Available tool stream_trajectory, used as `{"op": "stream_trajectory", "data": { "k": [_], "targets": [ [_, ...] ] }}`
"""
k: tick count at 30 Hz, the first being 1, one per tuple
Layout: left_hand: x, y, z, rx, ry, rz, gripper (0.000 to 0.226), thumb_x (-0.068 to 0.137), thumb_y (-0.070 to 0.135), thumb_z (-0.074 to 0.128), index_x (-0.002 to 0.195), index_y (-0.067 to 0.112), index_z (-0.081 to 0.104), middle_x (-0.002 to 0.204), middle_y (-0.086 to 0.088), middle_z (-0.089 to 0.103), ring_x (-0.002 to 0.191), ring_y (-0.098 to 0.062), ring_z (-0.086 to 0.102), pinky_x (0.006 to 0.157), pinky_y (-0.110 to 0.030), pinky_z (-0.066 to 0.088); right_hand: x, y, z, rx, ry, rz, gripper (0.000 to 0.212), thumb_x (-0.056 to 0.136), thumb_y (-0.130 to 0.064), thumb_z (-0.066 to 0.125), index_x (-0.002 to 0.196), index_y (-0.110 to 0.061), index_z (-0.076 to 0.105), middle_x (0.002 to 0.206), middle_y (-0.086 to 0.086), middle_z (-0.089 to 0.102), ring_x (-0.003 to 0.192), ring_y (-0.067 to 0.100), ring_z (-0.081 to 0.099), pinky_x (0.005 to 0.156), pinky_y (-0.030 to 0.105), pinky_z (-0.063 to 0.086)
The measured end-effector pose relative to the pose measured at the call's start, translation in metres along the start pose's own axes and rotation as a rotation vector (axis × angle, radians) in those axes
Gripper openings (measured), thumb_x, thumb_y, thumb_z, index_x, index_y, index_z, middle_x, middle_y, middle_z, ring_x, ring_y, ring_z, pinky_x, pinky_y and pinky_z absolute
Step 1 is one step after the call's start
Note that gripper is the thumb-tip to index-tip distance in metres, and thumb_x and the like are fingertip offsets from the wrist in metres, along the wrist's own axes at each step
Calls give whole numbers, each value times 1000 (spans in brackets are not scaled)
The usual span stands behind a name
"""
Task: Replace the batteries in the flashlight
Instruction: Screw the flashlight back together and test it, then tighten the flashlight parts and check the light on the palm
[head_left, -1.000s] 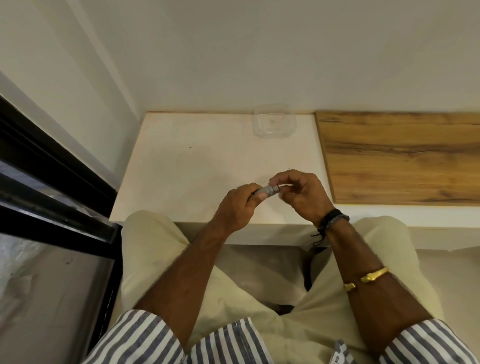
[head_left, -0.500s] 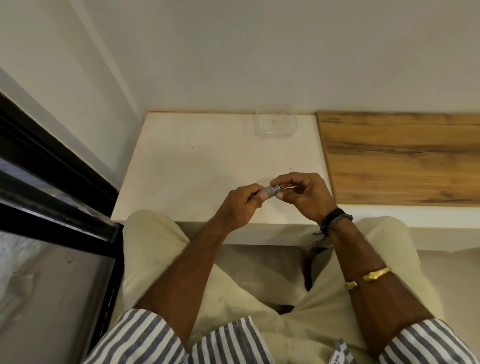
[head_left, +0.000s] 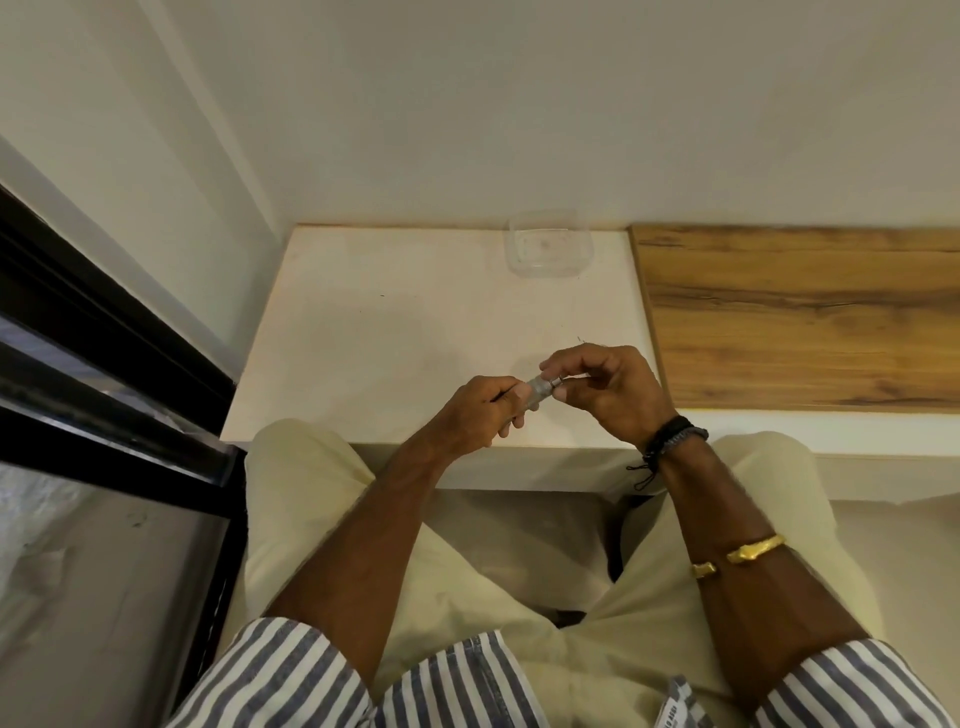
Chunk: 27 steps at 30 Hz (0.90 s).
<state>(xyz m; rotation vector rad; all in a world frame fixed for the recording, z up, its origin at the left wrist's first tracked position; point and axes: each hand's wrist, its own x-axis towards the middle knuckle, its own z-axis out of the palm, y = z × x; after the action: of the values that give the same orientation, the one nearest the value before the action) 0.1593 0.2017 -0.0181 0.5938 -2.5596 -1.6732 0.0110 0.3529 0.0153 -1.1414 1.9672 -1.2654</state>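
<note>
A small grey metal flashlight (head_left: 538, 388) is held above the front edge of the white table (head_left: 395, 338). My left hand (head_left: 480, 415) grips its body, which is mostly hidden in the fist. My right hand (head_left: 605, 389) pinches the flashlight's exposed end with thumb and fingertips, touching a small dark part there; whether that part is a cap or a battery I cannot tell. The two hands almost meet.
A clear plastic container (head_left: 549, 249) stands at the back of the white table against the wall. A wooden board (head_left: 800, 317) adjoins the table on the right. A black window frame (head_left: 104, 374) runs along the left. My knees are under the table's front edge.
Both hands have stayed on the flashlight and shifted only slightly; my right hand's fingers have turned a little at its end.
</note>
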Motion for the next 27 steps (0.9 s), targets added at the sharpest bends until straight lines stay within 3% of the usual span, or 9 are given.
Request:
{"op": "stream_trajectory", "data": {
  "k": [3,5,6,9,11,15,19,23,27],
  "targets": [
    [-1,-1,-1,12,35,19,28,106,31,42,94,20,65,77,1,64,64,-11,56,54,-16,46,2,-4,2,51,-9,58,31,87,-15,80,116,-23,73,112,1,73,100,16,72,84,34,62],
    [-2,-2,0,86,67,62,26,105,28,45,97,15,66,78,2,64,65,-11,56,60,-15,45,1,-9,6,-28,-15,176,33,91,-42,72,118,-23,70,103,-2,73,82,8,74,69,28,62],
    [-2,-2,1,113,71,72,27,105,27,46,99,11,67,79,1,64,66,-11,56,62,-14,45,0,-11,9,-85,-9,205,31,94,-46,66,109,-20,72,91,-1,74,68,4,72,60,26,60],
    [-3,0,2,104,43,22,30,106,27,42,97,10,66,79,-2,63,65,-11,55,60,-17,45,0,-7,11,-225,36,139,27,100,-35,63,94,-13,76,68,-3,70,50,1,64,53,19,53],
    [-3,3,-2,27,0,-51,33,107,30,39,93,15,64,77,-2,63,62,-10,54,54,-18,46,2,-1,8,-191,35,87,15,96,-23,69,105,-13,77,79,-1,74,64,6,71,66,23,59],
    [-3,2,-10,-123,-44,-175,39,107,36,38,93,15,67,71,-2,62,54,-9,53,49,-22,46,2,4,-3,40,96,-33,24,89,6,70,105,-10,76,104,6,75,98,23,72,88,32,60],
    [-5,0,-5,147,235,49,27,90,44,68,100,19,72,85,5,70,69,-10,63,58,-20,52,2,-2,8,775,245,384,26,92,5,45,86,-9,66,88,8,63,87,27,67,74,39,60],
    [-11,2,-4,354,318,275,38,82,56,70,104,25,74,91,7,75,71,-11,65,61,-25,57,-1,12,23,822,-18,756,31,101,-39,57,97,-11,69,78,9,63,63,18,59,55,29,54],
    [-14,5,-12,550,408,387,37,82,54,70,107,28,76,87,5,72,71,-13,63,58,-27,53,0,19,22,950,-145,745,28,101,-26,61,118,-5,67,88,13,67,67,18,63,55,24,58]
  ]
}}
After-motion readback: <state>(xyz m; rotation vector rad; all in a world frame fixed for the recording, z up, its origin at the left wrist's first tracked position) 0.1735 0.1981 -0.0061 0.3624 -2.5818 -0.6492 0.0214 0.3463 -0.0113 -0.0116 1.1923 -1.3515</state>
